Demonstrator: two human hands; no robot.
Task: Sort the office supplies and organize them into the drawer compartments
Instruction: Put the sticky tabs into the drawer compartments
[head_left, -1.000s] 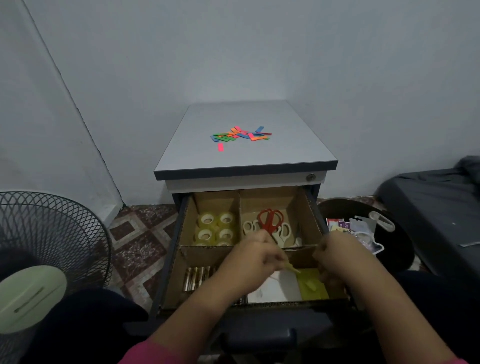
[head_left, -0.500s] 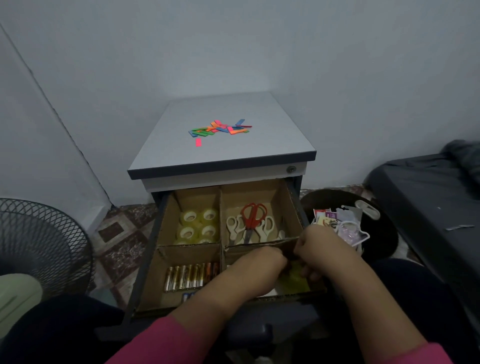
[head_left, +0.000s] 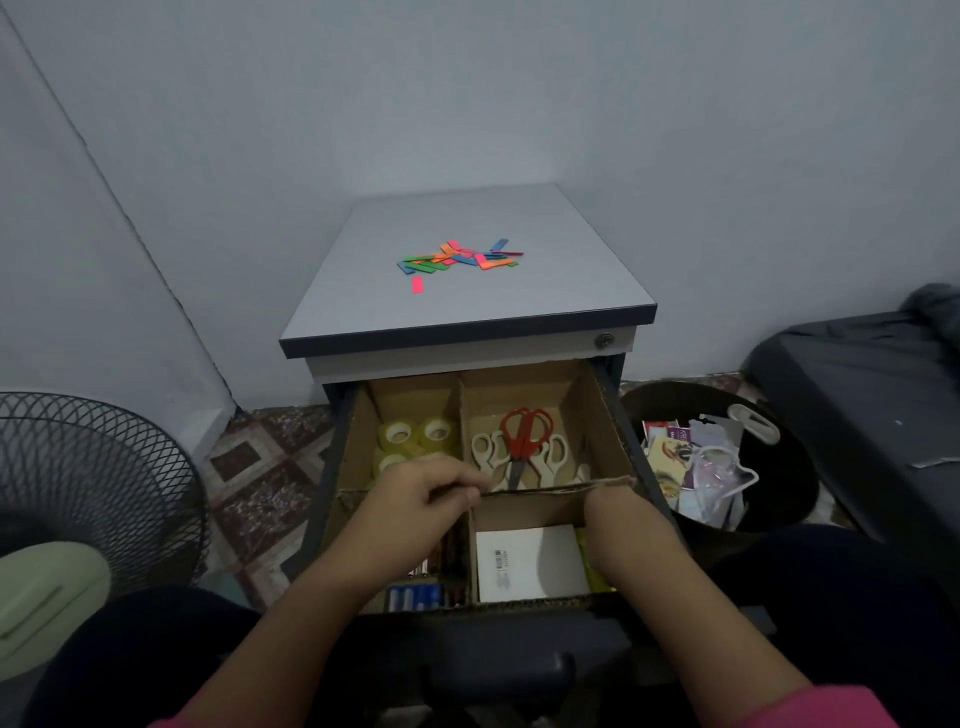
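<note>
- A wire-caged fan stood on the floor, well to the left of the left hand and outside the job.
- The tape rolls already sat in the back-left compartment of the drawer, just beyond the left hand.
- The left hand lay over the cardboard divider, its fingers curled and pinching the divider's top edge near the centre cross.
- The batteries lay in the front-left compartment, under and behind that forearm.
- The loose coloured flags were scattered on the cabinet top, well beyond both hands; judged from this, they were the unsorted remainder.
- The scissors, one red pair over pale ones, filled the back-right compartment, just past the divider.
- A white box lay in the front-right compartment between the two forearms, with something yellow showing beside it.
- The right hand reached down behind the divider's right end; its fingers were hidden, so I could not tell its grip.
- A dark bin of packaging scraps stood right of the right hand.
</note>
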